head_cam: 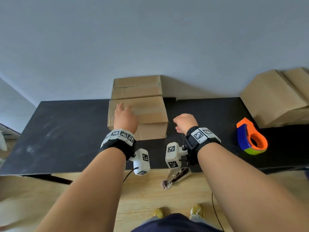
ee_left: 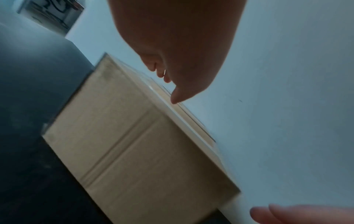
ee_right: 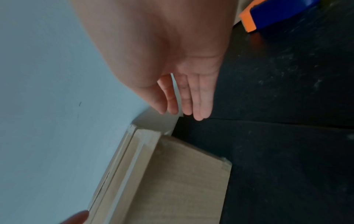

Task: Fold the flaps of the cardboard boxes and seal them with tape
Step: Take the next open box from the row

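Observation:
A brown cardboard box (head_cam: pixel 147 113) stands in the middle of the black table (head_cam: pixel 66 131) against the wall, its top flaps folded down. My left hand (head_cam: pixel 124 113) lies over the near left part of the box top with straight fingers. In the left wrist view the left hand (ee_left: pixel 168 78) hovers at the box (ee_left: pixel 134 136) top, the thumb tip at its edge. My right hand (head_cam: pixel 183 123) hangs just right of the box and holds nothing. The right wrist view shows the right hand (ee_right: pixel 184 112) with straight, relaxed fingers above the table beside the box (ee_right: pixel 172 181).
An orange and blue tape dispenser (head_cam: pixel 250 138) lies on the table to the right of my right hand, also seen as the tape dispenser (ee_right: pixel 272 16). A second cardboard box (head_cam: pixel 275 99) sits at the far right against the grey wall. Wooden floor lies below the table's front edge.

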The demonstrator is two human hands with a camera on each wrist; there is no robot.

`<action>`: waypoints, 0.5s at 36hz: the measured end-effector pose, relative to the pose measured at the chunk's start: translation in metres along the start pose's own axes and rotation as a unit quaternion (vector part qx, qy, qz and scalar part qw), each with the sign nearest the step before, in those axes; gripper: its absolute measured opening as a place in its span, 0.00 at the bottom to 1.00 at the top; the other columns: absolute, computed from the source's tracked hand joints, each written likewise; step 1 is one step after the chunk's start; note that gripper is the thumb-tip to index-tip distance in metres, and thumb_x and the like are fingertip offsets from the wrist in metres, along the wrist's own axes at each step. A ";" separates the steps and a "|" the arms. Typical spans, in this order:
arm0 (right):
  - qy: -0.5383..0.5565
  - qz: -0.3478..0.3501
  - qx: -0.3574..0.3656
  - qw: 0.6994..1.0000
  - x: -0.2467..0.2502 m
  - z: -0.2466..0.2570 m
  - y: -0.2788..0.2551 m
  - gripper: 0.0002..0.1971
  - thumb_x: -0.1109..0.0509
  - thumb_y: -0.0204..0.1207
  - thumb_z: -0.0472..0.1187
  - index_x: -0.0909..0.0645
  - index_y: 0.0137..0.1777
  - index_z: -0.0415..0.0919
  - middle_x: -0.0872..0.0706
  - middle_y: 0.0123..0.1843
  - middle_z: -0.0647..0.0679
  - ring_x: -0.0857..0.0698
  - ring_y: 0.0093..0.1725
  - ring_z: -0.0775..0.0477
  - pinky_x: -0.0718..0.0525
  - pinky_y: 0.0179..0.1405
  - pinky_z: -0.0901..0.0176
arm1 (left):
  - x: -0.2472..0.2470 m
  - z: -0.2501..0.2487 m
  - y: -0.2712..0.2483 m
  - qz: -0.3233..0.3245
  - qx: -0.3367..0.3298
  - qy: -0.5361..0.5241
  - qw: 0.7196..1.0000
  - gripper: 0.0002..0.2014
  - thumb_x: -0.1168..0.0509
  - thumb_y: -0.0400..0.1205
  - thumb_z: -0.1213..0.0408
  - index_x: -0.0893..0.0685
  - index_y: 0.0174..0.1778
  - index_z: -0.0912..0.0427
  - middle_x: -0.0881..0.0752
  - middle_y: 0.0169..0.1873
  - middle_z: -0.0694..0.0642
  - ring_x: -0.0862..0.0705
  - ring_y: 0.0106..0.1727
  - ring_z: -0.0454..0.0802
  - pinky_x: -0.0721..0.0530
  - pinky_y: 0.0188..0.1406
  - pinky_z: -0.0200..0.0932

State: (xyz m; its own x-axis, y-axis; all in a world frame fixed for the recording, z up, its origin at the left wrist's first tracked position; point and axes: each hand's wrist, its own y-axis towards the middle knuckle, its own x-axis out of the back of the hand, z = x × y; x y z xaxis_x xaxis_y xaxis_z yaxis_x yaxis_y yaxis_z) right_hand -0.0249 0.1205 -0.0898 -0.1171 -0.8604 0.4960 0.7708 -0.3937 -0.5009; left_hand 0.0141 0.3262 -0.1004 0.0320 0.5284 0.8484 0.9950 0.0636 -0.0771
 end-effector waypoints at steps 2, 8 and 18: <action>-0.017 -0.030 0.001 0.999 0.015 -0.011 0.004 0.10 0.35 0.78 0.36 0.15 0.52 0.32 0.11 0.53 0.35 0.11 0.54 0.35 0.13 0.59 0.40 | -0.010 -0.020 -0.003 -0.016 -0.030 -0.023 0.999 0.27 0.47 0.82 0.72 0.31 0.78 0.53 0.44 0.83 0.53 0.47 0.84 0.52 0.38 0.80 0.55; -0.023 -0.103 -0.007 0.994 0.078 -0.051 0.002 0.14 0.36 0.78 0.37 0.13 0.53 0.28 0.10 0.50 0.33 0.11 0.52 0.32 0.13 0.57 0.38 | -0.048 -0.093 -0.011 0.007 -0.151 -0.037 0.988 0.23 0.46 0.83 0.72 0.26 0.75 0.55 0.37 0.80 0.53 0.42 0.82 0.52 0.36 0.79 0.52; -0.061 -0.140 -0.057 0.987 0.181 -0.134 0.015 0.16 0.35 0.83 0.44 0.17 0.64 0.35 0.14 0.63 0.38 0.17 0.65 0.36 0.22 0.60 0.52 | -0.131 -0.192 -0.041 0.100 -0.212 0.001 0.972 0.20 0.44 0.85 0.66 0.25 0.74 0.52 0.35 0.79 0.50 0.31 0.76 0.51 0.28 0.69 0.47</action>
State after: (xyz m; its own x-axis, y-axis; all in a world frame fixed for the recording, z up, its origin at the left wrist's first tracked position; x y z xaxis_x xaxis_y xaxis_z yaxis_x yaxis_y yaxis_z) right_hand -0.1182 -0.0847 -0.1023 -0.2340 -0.6709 0.7036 0.6433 -0.6495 -0.4054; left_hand -0.0126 0.0917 -0.1074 0.2282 0.4936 0.8392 0.9187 -0.3946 -0.0177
